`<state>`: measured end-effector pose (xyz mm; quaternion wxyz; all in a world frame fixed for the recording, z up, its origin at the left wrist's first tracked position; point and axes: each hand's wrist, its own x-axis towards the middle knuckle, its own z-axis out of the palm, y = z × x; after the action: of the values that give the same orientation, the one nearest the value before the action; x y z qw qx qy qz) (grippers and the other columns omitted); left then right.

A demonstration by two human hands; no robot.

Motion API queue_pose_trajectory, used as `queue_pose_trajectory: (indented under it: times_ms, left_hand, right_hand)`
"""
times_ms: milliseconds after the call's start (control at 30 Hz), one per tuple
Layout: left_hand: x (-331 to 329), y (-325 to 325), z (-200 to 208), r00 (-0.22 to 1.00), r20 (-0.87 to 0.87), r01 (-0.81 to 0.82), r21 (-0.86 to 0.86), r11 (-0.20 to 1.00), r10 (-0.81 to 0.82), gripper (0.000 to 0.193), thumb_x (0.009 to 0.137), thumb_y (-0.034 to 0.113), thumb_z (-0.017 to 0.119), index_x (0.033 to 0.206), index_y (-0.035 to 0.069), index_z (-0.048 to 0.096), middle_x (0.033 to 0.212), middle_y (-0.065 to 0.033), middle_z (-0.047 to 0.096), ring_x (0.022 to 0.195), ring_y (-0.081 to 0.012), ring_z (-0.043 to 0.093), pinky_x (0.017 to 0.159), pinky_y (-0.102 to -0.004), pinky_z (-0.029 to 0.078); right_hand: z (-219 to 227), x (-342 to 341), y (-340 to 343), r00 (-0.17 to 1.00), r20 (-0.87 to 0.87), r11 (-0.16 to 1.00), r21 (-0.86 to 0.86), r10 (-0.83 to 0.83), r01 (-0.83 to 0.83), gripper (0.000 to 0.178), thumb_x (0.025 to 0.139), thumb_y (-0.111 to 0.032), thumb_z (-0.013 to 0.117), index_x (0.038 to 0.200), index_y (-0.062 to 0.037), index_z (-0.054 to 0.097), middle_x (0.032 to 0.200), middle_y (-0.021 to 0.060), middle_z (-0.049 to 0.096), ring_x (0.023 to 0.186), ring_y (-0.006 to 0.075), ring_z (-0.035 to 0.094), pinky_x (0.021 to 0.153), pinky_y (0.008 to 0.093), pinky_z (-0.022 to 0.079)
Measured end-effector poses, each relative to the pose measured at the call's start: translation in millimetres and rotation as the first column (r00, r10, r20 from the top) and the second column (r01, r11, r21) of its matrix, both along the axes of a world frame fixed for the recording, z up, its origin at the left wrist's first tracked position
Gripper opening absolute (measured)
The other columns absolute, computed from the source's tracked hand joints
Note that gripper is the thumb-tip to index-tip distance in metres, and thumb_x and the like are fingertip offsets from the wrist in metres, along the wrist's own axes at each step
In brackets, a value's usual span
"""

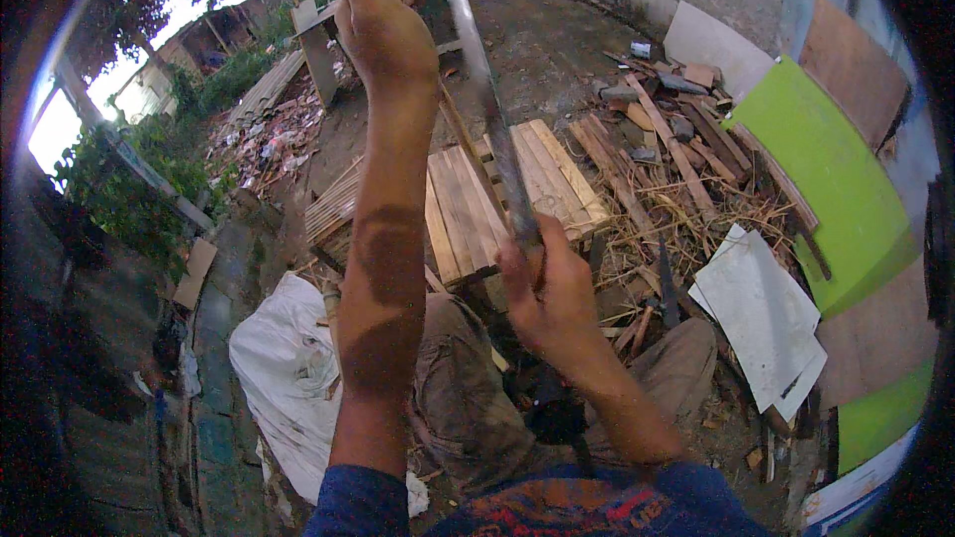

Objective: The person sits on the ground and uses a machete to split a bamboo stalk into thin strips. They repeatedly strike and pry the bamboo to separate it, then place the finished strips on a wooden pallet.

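Note:
My right hand (557,293) is closed round the handle of a long machete (494,109). Its blade points up and away from me, slightly blurred toward the tip. Raised high on the left, my left hand (383,25) is a fist around the upper end of a thin wooden strip (463,134). The strip slants down from that fist, close along the left side of the blade, toward my right hand. Whether blade and strip touch, I cannot tell. Below them is a low slatted wooden bench (461,204), just beyond my knees.
Scrap wood (686,129) and straw-like shavings (736,207) lie right of the bench. White sheets (761,313) and a green panel (831,169) lean farther right. A white sack (284,358) sits by my left leg. A table (313,25) stands at the back.

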<state>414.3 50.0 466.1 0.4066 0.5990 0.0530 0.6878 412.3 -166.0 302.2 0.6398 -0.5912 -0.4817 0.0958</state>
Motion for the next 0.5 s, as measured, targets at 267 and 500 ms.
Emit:
queue_pose_trajectory:
  times_ms: [267,500]
  left_hand:
    - [-0.2,-13.7,-16.3,0.942,0.077,-0.333,0.317,0.888,0.326,0.017,0.096,0.01,0.043,0.086,-0.001,0.051,0.081,-0.0118,0.058,0.069,-0.0162,0.053,0.064,-0.031,0.048]
    - [-1.9,-7.6,-14.3,0.88,0.019,-0.444,0.39,0.807,0.475,0.004,0.092,0.002,0.048,0.094,0.001,0.052,0.083,-0.0139,0.06,0.074,-0.0221,0.062,0.065,-0.0353,0.05]
  right_hand:
    - [18.6,8.3,29.8,0.988,0.152,0.996,0.094,-0.022,0.007,0.032,0.094,-0.012,0.054,0.118,0.0086,0.045,0.059,0.0219,0.055,0.053,0.0395,0.056,0.052,0.0442,0.042]
    - [38.6,15.6,19.7,0.967,0.248,0.998,-0.021,-0.054,0.061,0.027,0.093,-0.013,0.054,0.113,0.0053,0.047,0.06,0.0249,0.056,0.06,0.0448,0.06,0.054,0.0489,0.042]
